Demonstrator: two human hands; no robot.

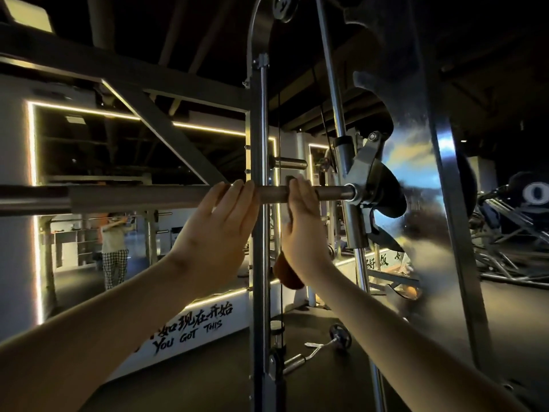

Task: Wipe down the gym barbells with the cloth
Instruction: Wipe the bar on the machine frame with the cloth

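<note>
Both arms reached up, hands at bar height.

Right hand (pixel 303 221) gripped the cloth (pixel 287 273) against the barbell (pixel 332 192). Its fingers (pixel 297 185) curled over the top, and the loose brown end hung below the wrist. Likely so the palm kept pressure on the steel while rubbing.

Left hand (pixel 218 224) sat just beside it on the same bar. Its fingers looked laid nearly flat on top, holding nothing. Probably steadying the bar so it didn't roll under the wipe.

An upright post (pixel 258 129) ran between the two hands. The bar sat on a sliding bracket (pixel 364 173) at its right end, so it was held at that height, no lifting needed.

My read: the section near the bracket was being done, and the long run to the left remained.

Further back: a curl bar (pixel 323 346) on the floor (pixel 208 382), then a lit mirror (pixel 133 162).
</note>
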